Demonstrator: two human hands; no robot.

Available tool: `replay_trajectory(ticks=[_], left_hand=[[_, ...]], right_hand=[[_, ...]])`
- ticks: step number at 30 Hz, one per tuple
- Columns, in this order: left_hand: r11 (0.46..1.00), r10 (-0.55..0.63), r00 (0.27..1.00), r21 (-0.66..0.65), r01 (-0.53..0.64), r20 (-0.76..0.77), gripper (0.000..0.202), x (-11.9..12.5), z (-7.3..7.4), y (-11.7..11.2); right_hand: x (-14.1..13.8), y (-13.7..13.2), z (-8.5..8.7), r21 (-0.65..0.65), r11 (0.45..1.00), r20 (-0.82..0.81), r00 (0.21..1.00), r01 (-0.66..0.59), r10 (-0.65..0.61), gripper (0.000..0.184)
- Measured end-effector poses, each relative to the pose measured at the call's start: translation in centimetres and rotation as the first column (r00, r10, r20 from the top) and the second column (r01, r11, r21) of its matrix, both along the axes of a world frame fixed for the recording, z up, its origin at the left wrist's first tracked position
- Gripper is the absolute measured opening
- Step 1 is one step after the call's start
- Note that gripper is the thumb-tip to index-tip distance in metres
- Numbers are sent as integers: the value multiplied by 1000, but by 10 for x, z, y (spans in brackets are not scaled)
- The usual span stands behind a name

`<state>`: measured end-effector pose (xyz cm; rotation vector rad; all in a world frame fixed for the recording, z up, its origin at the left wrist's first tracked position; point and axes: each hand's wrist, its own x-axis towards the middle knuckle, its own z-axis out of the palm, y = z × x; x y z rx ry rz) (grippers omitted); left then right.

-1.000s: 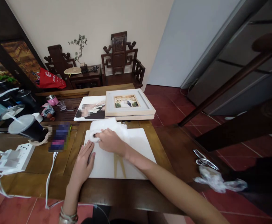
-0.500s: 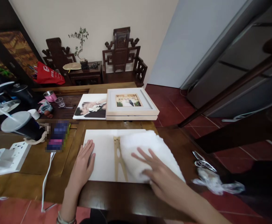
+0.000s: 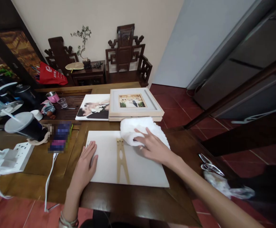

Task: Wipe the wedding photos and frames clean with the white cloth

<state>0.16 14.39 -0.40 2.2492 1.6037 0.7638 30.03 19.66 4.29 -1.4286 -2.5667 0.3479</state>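
Observation:
A white board (image 3: 104, 161) lies flat on the wooden table, with an A-shaped tan easel leg (image 3: 121, 155) hinged on its face. Resting flat on the board's left edge is my left hand (image 3: 87, 158), its fingers stretched out and nothing in them. My right hand (image 3: 152, 144) holds a bunched white towel (image 3: 144, 125) against the board's upper right part. Part of the towel hangs past the board's far edge, near the frames. The fingertips pressing into the cloth are partly hidden in its folds.
Behind the board sit stacked picture frames (image 3: 149, 107) and a photo print (image 3: 95, 107). To the left are a phone (image 3: 60, 136) on a cable, a lidded cup (image 3: 24, 125) and a power strip (image 3: 21, 156). Scissors (image 3: 211, 164) and crumpled plastic (image 3: 218, 183) lie at right.
My right hand has moved the towel away from me, from the board's right half to its far edge, uncovering the lower right corner. My left hand stays on the left edge.

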Motion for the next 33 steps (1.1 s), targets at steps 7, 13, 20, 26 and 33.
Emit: replay_trajectory(ticks=[7,13,20,26,33], left_hand=[[1000,6,1000,0,-6,-4,45,1,0,-1],[1000,8,1000,-6,-8,-18,45,2,2,0],[1000,2,1000,11,-1,-20,45,1,1,-1],[1000,9,1000,30,-9,-3,44,0,0,-1],[1000,13,999,23,-12,-31,44,0,-1,-1]], right_hand=[[6,-58,2,-72,994,-40,996,-77,75,38],[21,-125,38,-328,929,-103,984,-170,144,40],[22,-60,35,-268,962,-45,998,-61,50,39],[12,8,9,-55,997,-59,997,-61,58,34],[13,-72,1,-86,990,-72,992,-108,102,37]])
